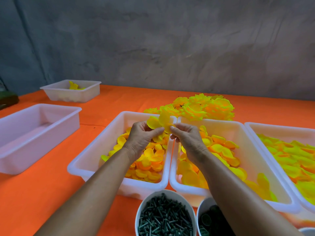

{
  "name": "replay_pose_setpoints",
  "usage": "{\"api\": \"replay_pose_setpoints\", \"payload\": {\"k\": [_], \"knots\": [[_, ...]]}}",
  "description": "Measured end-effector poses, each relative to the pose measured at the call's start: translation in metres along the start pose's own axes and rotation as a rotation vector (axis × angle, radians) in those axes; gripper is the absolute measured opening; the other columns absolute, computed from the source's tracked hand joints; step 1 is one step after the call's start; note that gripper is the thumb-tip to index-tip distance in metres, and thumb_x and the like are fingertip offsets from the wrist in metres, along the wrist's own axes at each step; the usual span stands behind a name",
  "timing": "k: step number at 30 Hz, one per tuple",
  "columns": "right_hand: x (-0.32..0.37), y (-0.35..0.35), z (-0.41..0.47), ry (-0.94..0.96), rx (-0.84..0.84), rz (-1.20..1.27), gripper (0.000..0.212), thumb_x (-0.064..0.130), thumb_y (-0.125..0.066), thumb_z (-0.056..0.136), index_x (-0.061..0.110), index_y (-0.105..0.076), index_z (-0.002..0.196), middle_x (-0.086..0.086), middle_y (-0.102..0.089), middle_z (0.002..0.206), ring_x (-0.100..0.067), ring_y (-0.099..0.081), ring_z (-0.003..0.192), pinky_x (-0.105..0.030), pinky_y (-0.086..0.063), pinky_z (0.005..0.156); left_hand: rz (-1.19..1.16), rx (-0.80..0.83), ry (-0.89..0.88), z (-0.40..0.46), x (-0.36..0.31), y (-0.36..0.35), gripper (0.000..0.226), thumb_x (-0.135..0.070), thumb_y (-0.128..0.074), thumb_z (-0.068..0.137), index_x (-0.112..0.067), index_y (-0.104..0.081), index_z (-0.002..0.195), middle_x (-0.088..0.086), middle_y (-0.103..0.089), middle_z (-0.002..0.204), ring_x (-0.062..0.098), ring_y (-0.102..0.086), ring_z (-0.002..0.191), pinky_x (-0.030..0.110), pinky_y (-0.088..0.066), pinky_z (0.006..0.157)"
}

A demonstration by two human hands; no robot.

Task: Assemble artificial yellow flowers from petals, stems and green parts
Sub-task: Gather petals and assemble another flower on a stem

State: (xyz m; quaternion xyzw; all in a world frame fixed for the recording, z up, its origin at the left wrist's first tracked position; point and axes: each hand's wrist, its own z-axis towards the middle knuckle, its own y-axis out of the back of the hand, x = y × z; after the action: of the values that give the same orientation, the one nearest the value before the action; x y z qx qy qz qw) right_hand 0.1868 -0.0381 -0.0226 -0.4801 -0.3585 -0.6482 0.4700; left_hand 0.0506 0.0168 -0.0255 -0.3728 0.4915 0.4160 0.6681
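- Yellow petals [159, 122] pinched between my left hand [142, 137] and right hand [187, 137], above the petal trays [95, 150].
- Finished flowers [201, 108] heaped behind (a fair pile).
- Bowl of stems [164, 218] is full, so plenty remains, I judge.

Yellow on orange
You're pinching bright yellow fabric petals [159, 122] over an orange tablecloth [42, 193]; dark green plastic stems [164, 218] are filling a white bowl [141, 204].
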Motion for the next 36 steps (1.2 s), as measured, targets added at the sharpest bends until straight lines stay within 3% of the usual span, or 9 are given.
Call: {"api": "replay_pose_setpoints", "payload": {"k": [5,10,14,17,21,25,29,34,36], "knots": [[0.001,-0.001,-0.001,-0.015,-0.049,-0.063,0.009,0.004,-0.064,0.086,0.001,-0.070,0.080,-0.007,-0.064,0.065,-0.004,-0.052,0.049,-0.016,-0.040,0.051,0.058,0.030,0.025,-0.001,0.000,0.000,0.006,-0.012,-0.072,0.079,-0.007,-0.068,0.078,0.009,-0.067,0.067,0.021,-0.060,0.059,0.033,-0.048,0.062],[-0.002,-0.002,0.000,0.013,-0.129,-0.093,0.020,0.007,-0.071,0.080,0.006,-0.062,0.063,-0.007,-0.058,0.055,-0.007,-0.049,0.045,-0.019,-0.039,0.051,0.018,-0.022,0.056,0.000,-0.002,-0.001,0.031,-0.006,-0.073,0.078,0.006,-0.063,0.105,0.024,-0.066,0.092,0.029,-0.061,0.077,0.044,-0.052,0.073],[-0.001,-0.004,0.000,0.016,-0.097,-0.059,0.025,0.007,-0.071,0.081,0.006,-0.057,0.059,-0.007,-0.053,0.052,-0.005,-0.046,0.043,-0.016,-0.037,0.049,-0.016,-0.053,0.107,0.000,-0.004,-0.001,0.029,-0.004,-0.072,0.077,0.005,-0.061,0.102,0.018,-0.063,0.081,0.022,-0.058,0.064,0.025,-0.050,0.055],[0.002,-0.002,-0.001,-0.006,0.001,0.035,0.026,0.010,-0.067,0.085,0.006,-0.058,0.061,-0.004,-0.054,0.053,-0.007,-0.044,0.045,-0.017,-0.036,0.049,-0.091,-0.051,0.196,0.001,-0.008,0.003,0.024,-0.011,-0.068,0.082,0.004,-0.065,0.101,0.018,-0.065,0.081,0.026,-0.060,0.066,0.027,-0.051,0.054],[0.005,-0.003,-0.002,-0.055,0.172,0.212,0.019,0.018,-0.062,0.085,0.001,-0.063,0.075,-0.003,-0.063,0.061,-0.012,-0.051,0.058,-0.020,-0.043,0.057,-0.219,0.035,0.294,0.003,-0.012,0.004,0.027,-0.026,-0.054,0.094,-0.010,-0.066,0.076,0.003,-0.063,0.058,0.013,-0.055,0.046,0.021,-0.044,0.046],[0.007,-0.002,0.000,-0.083,0.238,0.314,0.022,0.022,-0.058,0.084,0.002,-0.065,0.082,-0.003,-0.068,0.067,-0.014,-0.055,0.064,-0.023,-0.045,0.064,-0.156,0.121,0.300,0.003,-0.010,0.003,0.027,-0.025,-0.050,0.096,-0.010,-0.065,0.080,0.003,-0.063,0.060,0.011,-0.054,0.047,0.019,-0.042,0.044],[0.006,-0.003,-0.001,-0.116,0.221,0.258,0.016,0.010,-0.055,0.091,0.006,-0.067,0.080,-0.004,-0.069,0.069,-0.012,-0.056,0.064,-0.022,-0.045,0.065,-0.180,-0.063,0.183,0.006,-0.008,0.004,0.016,-0.016,-0.063,0.087,-0.007,-0.062,0.074,0.002,-0.063,0.056,0.011,-0.055,0.043,0.019,-0.045,0.042],[0.005,-0.002,-0.001,-0.044,-0.017,0.078,0.020,0.008,-0.065,0.086,0.005,-0.062,0.067,-0.005,-0.059,0.057,-0.005,-0.048,0.048,-0.016,-0.039,0.051,-0.160,-0.109,0.114,0.004,-0.006,0.005,0.004,-0.008,-0.068,0.081,-0.008,-0.067,0.085,0.017,-0.067,0.085,0.028,-0.061,0.079,0.045,-0.052,0.081],[0.003,-0.002,0.000,-0.012,-0.077,0.042,0.024,0.006,-0.064,0.086,0.002,-0.058,0.064,-0.005,-0.054,0.054,-0.004,-0.044,0.044,-0.015,-0.037,0.048,-0.115,-0.089,0.105,0.004,-0.006,0.005,0.009,-0.006,-0.068,0.080,-0.009,-0.067,0.089,0.015,-0.065,0.088,0.027,-0.059,0.081,0.046,-0.050,0.082]]}}
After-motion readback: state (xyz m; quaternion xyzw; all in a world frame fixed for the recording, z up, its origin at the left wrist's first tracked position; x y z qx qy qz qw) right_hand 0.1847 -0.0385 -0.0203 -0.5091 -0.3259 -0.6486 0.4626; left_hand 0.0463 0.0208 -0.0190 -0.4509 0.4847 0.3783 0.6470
